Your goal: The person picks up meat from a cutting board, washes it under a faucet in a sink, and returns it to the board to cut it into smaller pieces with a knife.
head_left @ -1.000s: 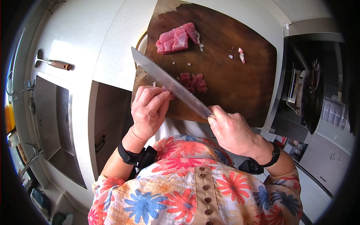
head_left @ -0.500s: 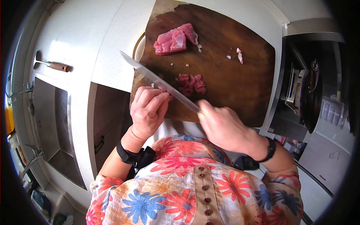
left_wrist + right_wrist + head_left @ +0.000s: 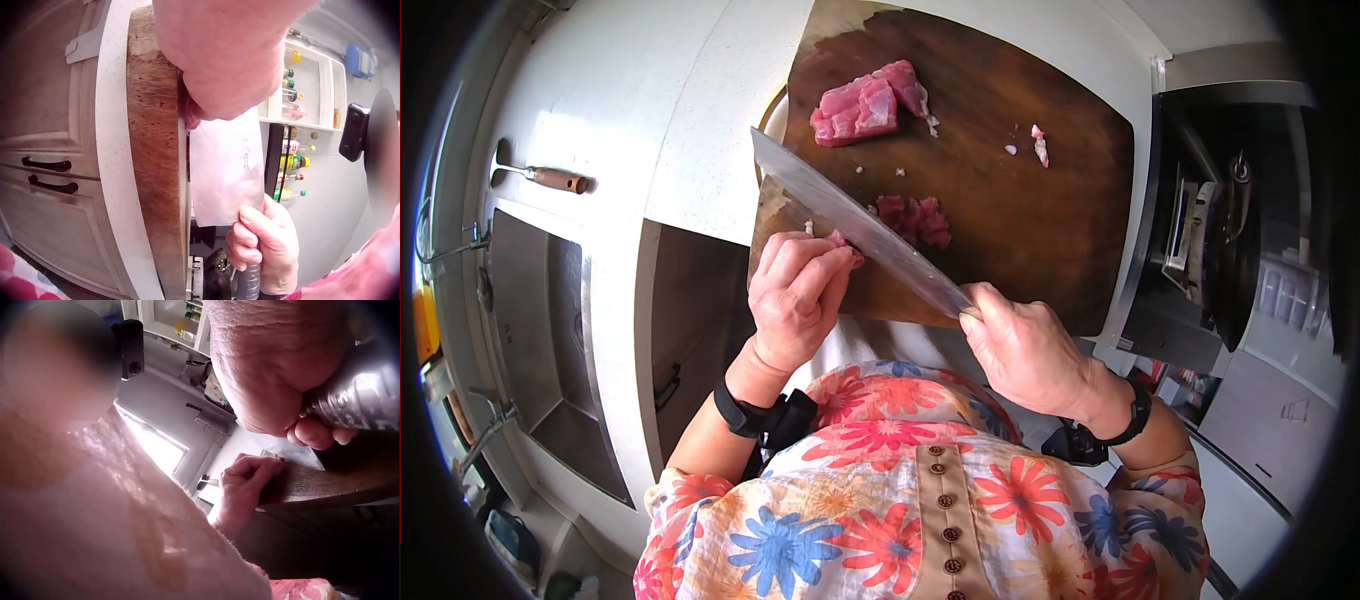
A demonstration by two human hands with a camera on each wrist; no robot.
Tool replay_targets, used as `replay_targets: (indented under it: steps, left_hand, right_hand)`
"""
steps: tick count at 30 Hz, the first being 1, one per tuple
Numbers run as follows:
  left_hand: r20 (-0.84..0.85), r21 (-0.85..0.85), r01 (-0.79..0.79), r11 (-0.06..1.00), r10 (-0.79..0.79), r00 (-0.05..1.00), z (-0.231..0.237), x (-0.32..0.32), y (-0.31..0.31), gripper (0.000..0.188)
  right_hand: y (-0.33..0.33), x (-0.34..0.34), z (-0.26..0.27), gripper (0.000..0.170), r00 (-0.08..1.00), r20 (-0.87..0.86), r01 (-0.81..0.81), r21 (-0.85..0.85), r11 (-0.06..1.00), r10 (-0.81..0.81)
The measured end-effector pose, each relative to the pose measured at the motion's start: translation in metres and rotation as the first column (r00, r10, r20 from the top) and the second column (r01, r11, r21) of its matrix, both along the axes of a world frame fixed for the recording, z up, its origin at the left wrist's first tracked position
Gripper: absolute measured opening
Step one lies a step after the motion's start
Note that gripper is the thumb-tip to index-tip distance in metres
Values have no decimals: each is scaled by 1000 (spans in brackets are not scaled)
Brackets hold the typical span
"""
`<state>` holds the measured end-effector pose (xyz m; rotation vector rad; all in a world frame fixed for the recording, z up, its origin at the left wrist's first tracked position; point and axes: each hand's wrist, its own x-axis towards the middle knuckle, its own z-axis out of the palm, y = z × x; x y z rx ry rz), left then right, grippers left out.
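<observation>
My right hand (image 3: 1028, 352) grips the handle of a broad cleaver (image 3: 855, 222); in the left wrist view its fingers wrap the ridged metal handle (image 3: 249, 281). The blade slants up and left across the near part of the wooden board (image 3: 1010, 240). Beside the blade, my left hand (image 3: 796, 300) holds a small piece of raw meat (image 3: 840, 240) on the board with curled fingers. Cut meat pieces (image 3: 915, 220) lie just beyond the blade, partly hidden by it. A larger block of meat (image 3: 857, 108) rests at the back left of the board.
White scraps (image 3: 1041, 150) lie on the board's right side. A wooden-handled tool (image 3: 558, 180) is on the white counter (image 3: 615, 130) at left, above a steel sink (image 3: 550, 330). A stove with a dark pan (image 3: 1232, 270) stands at right.
The cleaver and right hand swung left, with the hand moving inward, then came back right near their earlier place. My left hand stays almost still on the meat.
</observation>
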<state>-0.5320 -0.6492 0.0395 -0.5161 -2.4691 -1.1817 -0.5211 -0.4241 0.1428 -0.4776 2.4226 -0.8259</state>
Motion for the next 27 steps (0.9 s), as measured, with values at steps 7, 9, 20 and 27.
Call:
replay_targets:
  steps: [7,9,20,27]
  left_hand:
    - [-16,0,3,1000,-3,1000,-2,-1,-1,22]
    - [-27,-4,0,1000,0,1000,-2,-1,0,23]
    - [0,-17,23,1000,-23,1000,1,1,-2,20]
    - [-8,-44,37,998,-38,999,9,1,-4,24]
  right_hand:
    - [5,13,2,15,1000,-3,-23,12,1000,23]
    - [10,20,7,15,999,19,-26,41,999,25]
    - [-38,-27,-23,10,996,-79,-46,-66,997,41]
    - [5,-3,-15,14,994,-104,-46,-19,999,44]
